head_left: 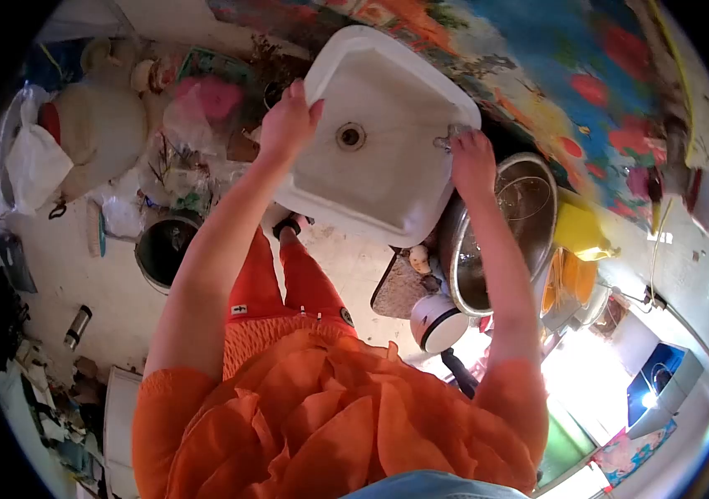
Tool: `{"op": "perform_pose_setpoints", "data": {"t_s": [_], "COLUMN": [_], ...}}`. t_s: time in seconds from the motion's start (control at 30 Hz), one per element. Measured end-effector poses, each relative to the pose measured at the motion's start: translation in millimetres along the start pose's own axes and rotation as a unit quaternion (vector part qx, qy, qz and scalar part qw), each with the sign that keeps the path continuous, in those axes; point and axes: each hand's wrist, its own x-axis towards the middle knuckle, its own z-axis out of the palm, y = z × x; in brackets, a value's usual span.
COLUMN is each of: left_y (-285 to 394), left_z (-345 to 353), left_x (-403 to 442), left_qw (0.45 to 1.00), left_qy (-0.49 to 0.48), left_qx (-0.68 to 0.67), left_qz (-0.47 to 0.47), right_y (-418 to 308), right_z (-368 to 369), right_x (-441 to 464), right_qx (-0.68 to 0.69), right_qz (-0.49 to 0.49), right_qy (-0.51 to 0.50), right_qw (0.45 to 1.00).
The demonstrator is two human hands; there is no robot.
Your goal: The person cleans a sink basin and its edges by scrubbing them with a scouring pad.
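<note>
In front of me is a white sink (379, 179) with a round drain hole (350, 136) in its basin. My left hand (290, 123) is closed over the sink's left rim, with the thumb toward the basin. At the right rim, my right hand (472, 160) has its fingers bent around a small shiny grey thing (452, 136) that looks like a tap; the fingers hide part of it. A large metal basin (541, 218) sits below my right forearm.
To the right are a yellow container (580, 229) and a white pot (439, 323) with a dark rim. A dark bucket (163, 258) stands left of my legs. A white bag (37, 166) and clutter lie at far left. A colourful patterned cloth (537, 75) covers the wall.
</note>
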Motion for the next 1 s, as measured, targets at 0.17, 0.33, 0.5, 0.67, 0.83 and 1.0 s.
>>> {"op": "perform_pose_setpoints", "data": {"t_s": [0.17, 0.33, 0.5, 0.67, 0.83, 1.0], "left_y": [-1, -4, -3, -4, -7, -6], "left_z": [-4, 0, -2, 0, 0, -2], "left_x": [0, 2, 2, 4, 4, 6], "left_qw": [0.999, 0.999, 0.998, 0.998, 0.997, 0.996], "left_qy": [-0.009, 0.001, 0.0, -0.013, -0.018, -0.034], "left_qx": [-0.04, -0.033, -0.054, -0.055, -0.078, -0.082], "left_qz": [0.001, 0.015, 0.022, 0.023, 0.018, 0.015], "right_y": [22, -20, -112, -61, -94, -27], "right_z": [71, 99, 88, 73, 84, 199], "right_x": [28, 23, -55, 16, 0, 14], "right_qx": [0.029, 0.072, 0.141, -0.054, 0.001, -0.079], "right_qz": [-0.144, 0.035, -0.051, -0.151, -0.072, -0.08], "right_qy": [-0.095, -0.161, -0.439, -0.322, -0.347, -0.121], "right_qw": [0.985, 0.984, 0.886, 0.933, 0.935, 0.986]}}
